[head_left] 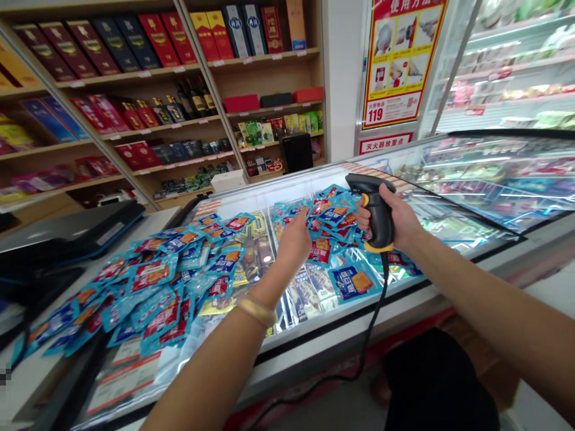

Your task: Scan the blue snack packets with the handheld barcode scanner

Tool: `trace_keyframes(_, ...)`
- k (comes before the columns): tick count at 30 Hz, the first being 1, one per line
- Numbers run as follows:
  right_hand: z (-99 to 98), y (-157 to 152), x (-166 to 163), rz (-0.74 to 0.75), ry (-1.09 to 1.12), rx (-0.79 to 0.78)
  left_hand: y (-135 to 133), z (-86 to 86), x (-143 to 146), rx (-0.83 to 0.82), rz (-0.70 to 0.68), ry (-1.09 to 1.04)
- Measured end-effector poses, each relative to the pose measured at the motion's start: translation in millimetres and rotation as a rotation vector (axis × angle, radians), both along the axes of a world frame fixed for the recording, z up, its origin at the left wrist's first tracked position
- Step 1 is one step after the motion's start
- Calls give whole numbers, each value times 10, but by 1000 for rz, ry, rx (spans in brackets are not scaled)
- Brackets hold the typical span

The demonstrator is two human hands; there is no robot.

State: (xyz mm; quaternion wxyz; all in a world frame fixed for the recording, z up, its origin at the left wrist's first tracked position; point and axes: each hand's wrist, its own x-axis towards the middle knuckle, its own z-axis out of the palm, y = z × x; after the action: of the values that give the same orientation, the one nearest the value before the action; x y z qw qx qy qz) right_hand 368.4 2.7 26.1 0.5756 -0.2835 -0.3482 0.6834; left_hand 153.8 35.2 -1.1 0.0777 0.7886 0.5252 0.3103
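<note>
My right hand (399,218) is wrapped round a black and yellow barcode scanner (375,206), its head aimed at a pile of small blue and red snack packets (335,215) on the glass lid of a chest freezer (341,317). My left hand (294,239) reaches into the left edge of that pile, fingers curled on a packet (320,250). A gold bangle (257,310) sits on my left wrist. A second, larger heap of the same packets (153,287) lies spread over the lid to the left. The scanner's black cable (375,323) hangs down past the freezer's front edge.
A dark laptop-like device (67,230) sits on the counter at far left. Wooden shelves (179,102) of boxed goods and bottles fill the back wall. A red and yellow poster (399,60) hangs on a pillar; a glass-fronted chiller (507,66) stands at right.
</note>
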Motion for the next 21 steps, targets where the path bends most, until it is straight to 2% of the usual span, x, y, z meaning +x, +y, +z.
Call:
trace_keyframes(5, -124, -33, 226, -46, -10, -77, -43, -141, 266, -107, -33, 134)
trace_keyframes(11, -178, -20, 241, -39, -6, -62, -51, -118, 202, -110, -7, 154)
trace_keyframes(16, -33, -24, 105, -31, -36, -32, -53, -47, 5, -54, 10, 108)
trace_keyframes(21, 102, 6, -261, 26, 8, 3, -78, 75, -482, -42, 124, 119)
